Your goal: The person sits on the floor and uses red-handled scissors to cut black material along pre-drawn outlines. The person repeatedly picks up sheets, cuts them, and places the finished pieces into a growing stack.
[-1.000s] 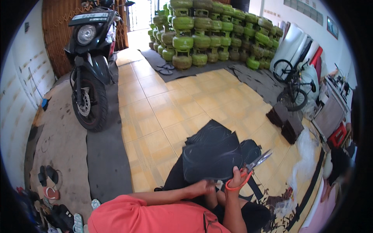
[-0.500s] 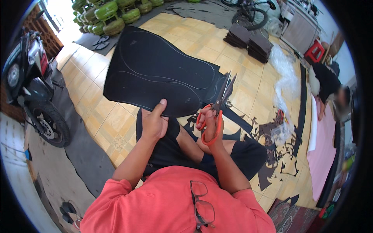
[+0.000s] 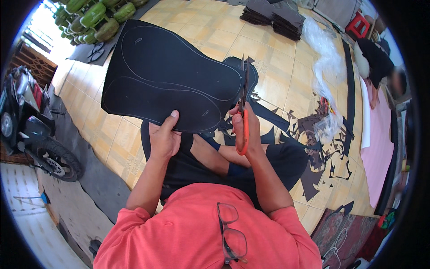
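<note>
My left hand [image 3: 166, 133] grips the near edge of a black sheet [image 3: 170, 76], thumb on top and the fingers partly hidden beneath. White sole-shaped outlines are drawn on the sheet. In my right hand [image 3: 248, 125] are scissors [image 3: 244, 92] with orange handles, held upright at the sheet's right edge. Their dark blades point away from me and look nearly closed. Whether the blades touch the sheet I cannot tell. Beyond them, a cut black piece [image 3: 251, 74] with a rounded end lies on the floor.
Dark offcuts [image 3: 311, 127] litter the tiles at my right, beside clear plastic wrap [image 3: 320, 58]. A stack of dark cut pieces [image 3: 273, 18] stands far ahead. A person [image 3: 378, 62] bends over pink sheeting [image 3: 378, 139] at the right. A motorcycle [image 3: 40, 139] and green gas cylinders [image 3: 94, 18] are at the left.
The sheet and my left hand have shifted slightly left in view. The scissors have turned more upright, with their blades closer together. The whole view has tilted a little.
</note>
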{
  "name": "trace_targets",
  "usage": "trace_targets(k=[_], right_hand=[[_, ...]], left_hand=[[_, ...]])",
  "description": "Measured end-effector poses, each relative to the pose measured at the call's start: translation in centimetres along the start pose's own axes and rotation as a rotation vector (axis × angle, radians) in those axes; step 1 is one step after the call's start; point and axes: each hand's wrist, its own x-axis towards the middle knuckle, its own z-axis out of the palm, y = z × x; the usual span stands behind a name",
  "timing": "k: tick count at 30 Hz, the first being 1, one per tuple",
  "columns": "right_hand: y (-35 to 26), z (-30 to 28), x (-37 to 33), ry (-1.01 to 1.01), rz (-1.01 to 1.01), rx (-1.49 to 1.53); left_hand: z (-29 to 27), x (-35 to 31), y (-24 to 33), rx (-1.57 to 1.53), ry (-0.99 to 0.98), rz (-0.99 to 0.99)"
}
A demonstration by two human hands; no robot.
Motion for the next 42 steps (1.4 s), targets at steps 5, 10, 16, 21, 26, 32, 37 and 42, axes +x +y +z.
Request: trace_targets(k=[5,10,16,21,26,32,37,42], right_hand=[[1.0,-1.4,-0.5,-0.061,0.144,0.027],[0.6,-3.0,-1.2,-0.146,0.214,0.005],[1.3,-3.2,-1.7,-0.117,0.167,0.033],[2.9,-3.8,-3.4,-0.156,0.220,0.079],[4.7,-4.3,-4.2,-0.118,0.311,0.124],[5.4,-4.7,-3.1,-0.089,0.246,-0.079],[4.5,-4.7,-2.1,-0.069,0.110,-0.119],[4.4,-4.6,-2.2,-0.057,0.095,-0.135]], left_hand=[[-0.2,1.5,-0.5,0.032,0.009,-0.006],[0.1,3.7,-0.3,0.113,0.054,-0.012],[-0.1,4.5,-0.4,0.201,-0.033,-0.100],[-1.0,6.1,-0.2,0.276,-0.058,-0.189],[-2.7,6.8,0.5,0.427,-0.111,-0.326],[-3.6,5.6,0.7,0.622,-0.066,-0.540],[-3.3,5.2,0.3,0.651,-0.113,-0.619],[-2.8,4.8,0.2,0.694,-0.091,-0.644]])
